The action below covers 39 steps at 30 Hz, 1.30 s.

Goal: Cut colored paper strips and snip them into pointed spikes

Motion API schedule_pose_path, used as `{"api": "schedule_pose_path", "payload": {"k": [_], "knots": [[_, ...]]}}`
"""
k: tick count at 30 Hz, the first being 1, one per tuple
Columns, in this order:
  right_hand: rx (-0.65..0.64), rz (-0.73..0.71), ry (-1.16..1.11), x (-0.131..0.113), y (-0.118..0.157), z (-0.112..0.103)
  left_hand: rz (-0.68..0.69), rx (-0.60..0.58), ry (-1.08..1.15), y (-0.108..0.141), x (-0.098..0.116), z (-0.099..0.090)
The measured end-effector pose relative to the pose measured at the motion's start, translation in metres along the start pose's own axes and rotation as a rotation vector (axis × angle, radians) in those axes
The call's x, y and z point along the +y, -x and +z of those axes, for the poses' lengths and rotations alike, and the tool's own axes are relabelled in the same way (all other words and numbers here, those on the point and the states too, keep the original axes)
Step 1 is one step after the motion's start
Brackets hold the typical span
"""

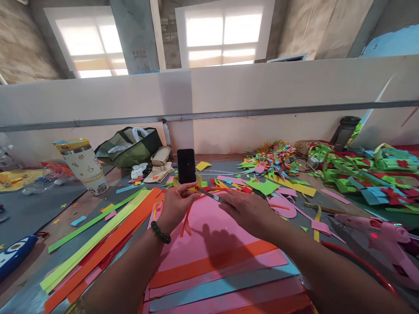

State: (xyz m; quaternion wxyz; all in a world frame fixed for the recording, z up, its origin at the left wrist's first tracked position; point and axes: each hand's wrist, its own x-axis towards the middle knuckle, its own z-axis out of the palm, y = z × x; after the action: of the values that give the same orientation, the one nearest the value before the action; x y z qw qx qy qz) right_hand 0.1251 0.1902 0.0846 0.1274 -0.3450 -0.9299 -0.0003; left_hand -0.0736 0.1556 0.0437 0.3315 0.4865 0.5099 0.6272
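Note:
My left hand [179, 201], with a dark green bead bracelet at the wrist, pinches an end of thin orange paper strips [186, 224] that hang below its fingers. My right hand [244, 210] is closed round a thin grey metal tool [209, 194], whose tip points left toward the fingers of my left hand. What kind of tool it is cannot be made out. Both hands are above a stack of pink sheets [209, 244]. Orange, pink and blue strips [225, 285] lie across the near part of the stack. A dark phone [186, 166] stands upright just behind my left hand.
Long green, yellow and orange strips [108, 244] lie on the left, near a tumbler [85, 168] and a green bag [131, 150]. Colourful paper pieces [273, 159] are heaped at the back. On the right lie a pink glue gun [382, 240] and paper baskets [376, 174].

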Motion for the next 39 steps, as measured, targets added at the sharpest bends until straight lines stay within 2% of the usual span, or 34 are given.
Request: {"api": "schedule_pose_path", "payload": {"k": [6, 12, 17, 22, 27, 30, 33, 35, 37, 39], "knots": [[0.057, -0.001, 0.089, -0.003, 0.0, 0.007, 0.081, 0.054, -0.228, 0.004, 0.002, 0.003], [0.151, -0.002, 0.154, -0.009, -0.002, 0.018, -0.024, 0.029, -0.107, 0.005, 0.005, 0.005], [0.164, -0.003, 0.159, -0.011, -0.003, 0.022, 0.043, 0.073, -0.098, 0.009, 0.008, 0.007], [0.158, 0.027, 0.188, -0.011, -0.002, 0.024, 0.16, 0.09, -0.309, 0.01, 0.005, 0.005], [0.184, 0.016, 0.186, -0.009, -0.001, 0.027, 0.185, 0.131, -0.471, 0.009, 0.007, 0.001], [0.17, 0.059, 0.17, -0.005, -0.002, 0.022, 0.188, 0.137, -0.507, 0.009, 0.008, 0.0], [0.104, 0.138, 0.124, 0.001, -0.003, 0.011, 0.158, 0.149, -0.414, 0.006, 0.01, -0.002], [-0.036, 0.144, 0.049, 0.005, -0.003, 0.006, 0.09, 0.134, -0.299, 0.003, 0.011, -0.004], [-0.201, 0.105, -0.035, 0.008, -0.003, 0.007, -0.022, 0.114, -0.126, -0.001, 0.013, -0.008], [-0.291, 0.079, -0.078, 0.011, -0.004, 0.012, -0.193, 0.125, 0.131, -0.005, 0.014, -0.011]]}}
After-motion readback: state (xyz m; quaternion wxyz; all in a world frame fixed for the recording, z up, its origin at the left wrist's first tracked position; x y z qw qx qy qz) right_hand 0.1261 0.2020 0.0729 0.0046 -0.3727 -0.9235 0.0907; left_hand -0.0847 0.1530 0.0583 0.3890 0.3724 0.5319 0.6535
